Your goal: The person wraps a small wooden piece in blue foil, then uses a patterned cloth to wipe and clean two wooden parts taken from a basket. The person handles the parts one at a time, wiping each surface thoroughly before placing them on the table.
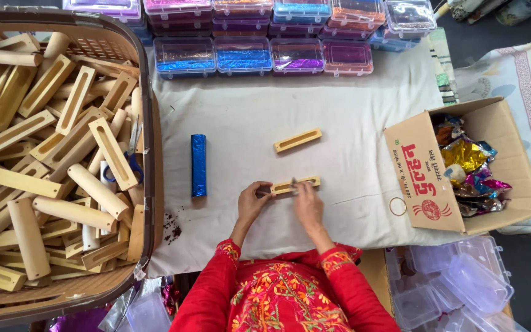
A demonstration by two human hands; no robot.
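Both hands on a slotted wooden block

Left hand [252,200] pinches the block [295,184] end; right hand [307,206] grips its middle. Steady it flat; blue foil-wrapped block [198,165] lies at nine o'clock.

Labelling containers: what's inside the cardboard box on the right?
The cardboard box lies open, holding crumpled shiny foil wrappers in gold, blue and pink. Anything beneath that pile is covered.

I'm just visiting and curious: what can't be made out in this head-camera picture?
- The small tool at the wooden block: too small, partly hidden by the right hand.
- The block's left end: covered by the left hand.
- The basket of blocks: cut off by the left edge.
- The cardboard box: crumpled foil hides its depths.
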